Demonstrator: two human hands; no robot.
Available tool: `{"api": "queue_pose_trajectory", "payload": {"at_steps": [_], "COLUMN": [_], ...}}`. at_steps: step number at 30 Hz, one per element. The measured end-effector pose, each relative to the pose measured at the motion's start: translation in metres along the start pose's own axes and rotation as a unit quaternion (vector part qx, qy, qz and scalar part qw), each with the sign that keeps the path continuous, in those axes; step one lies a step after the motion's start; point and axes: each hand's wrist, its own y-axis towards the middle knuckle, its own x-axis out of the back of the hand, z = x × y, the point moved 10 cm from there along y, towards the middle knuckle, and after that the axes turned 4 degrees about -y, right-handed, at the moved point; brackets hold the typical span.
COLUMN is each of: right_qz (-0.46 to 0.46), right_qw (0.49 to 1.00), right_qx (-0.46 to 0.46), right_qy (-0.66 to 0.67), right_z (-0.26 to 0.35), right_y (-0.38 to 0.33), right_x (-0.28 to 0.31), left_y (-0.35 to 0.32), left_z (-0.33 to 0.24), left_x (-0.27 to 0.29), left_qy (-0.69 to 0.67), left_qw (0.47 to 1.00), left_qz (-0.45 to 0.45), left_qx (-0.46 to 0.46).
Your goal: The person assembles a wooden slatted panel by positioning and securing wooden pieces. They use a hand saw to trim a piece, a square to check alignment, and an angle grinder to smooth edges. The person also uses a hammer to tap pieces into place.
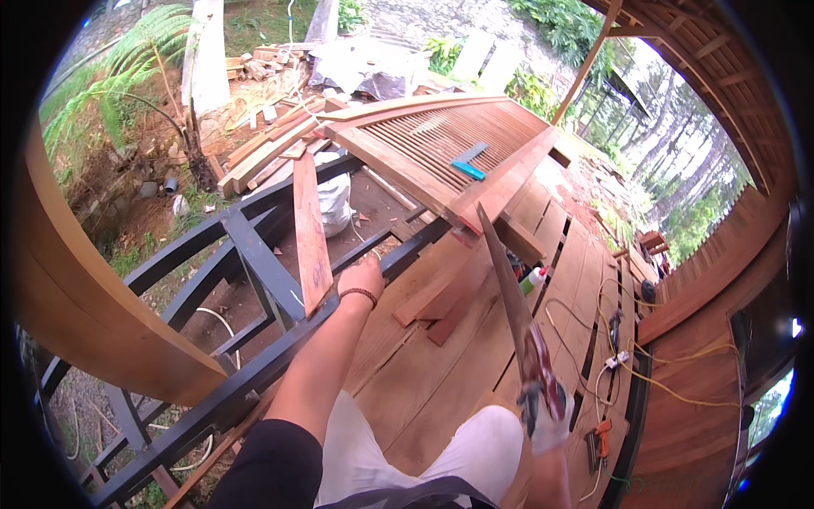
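My right hand (545, 417), in what looks like a pale glove, is closed around the reddish handle of a handsaw (509, 293). Its long blade points up and away from me, its tip near the end of a slatted wooden panel (458, 136). My left hand (361, 276), with a braided bracelet at the wrist, rests with curled fingers on a black metal beam (411, 250); its fingertips are hidden. Just left of it, a narrow wooden board (310, 229) lies across the black frame. A square (469, 163) with a teal handle lies on the panel.
Wood offcuts (441, 297) and a bottle (534, 278) are on the plank deck (424, 373) ahead. To the right lie an orange tool (601, 437) and cords (670, 386). Gaps show ground below the black frame at left. A curved wooden piece (110, 288) stands close by.
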Motion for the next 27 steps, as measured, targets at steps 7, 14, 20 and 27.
{"api": "queue_pose_trajectory", "payload": {"at_steps": [7, 14, 20, 27], "right_qz": [0.069, 0.046, 0.052, 0.085], "right_qw": [0.981, 0.999, 0.985, 0.989], "right_qx": [0.156, 0.021, 0.153, 0.087], "right_qy": [-0.087, 0.017, -0.06, -0.081], "right_z": [0.061, -0.005, 0.026, 0.018], "right_y": [0.181, 0.037, 0.13, 0.083], "right_x": [-0.11, -0.03, -0.077, -0.072], "left_y": [0.007, 0.0, 0.003, -0.002], "left_z": [-0.02, 0.019, -0.008, 0.019], "left_x": [-0.013, -0.004, -0.019, -0.008], "left_qy": [-0.001, -0.007, -0.002, -0.008], "left_qw": [0.999, 1.0, 1.0, 1.0], "left_qz": [0.02, -0.003, 0.027, 0.027], "left_qx": [-0.025, 0.013, -0.014, 0.012]}}
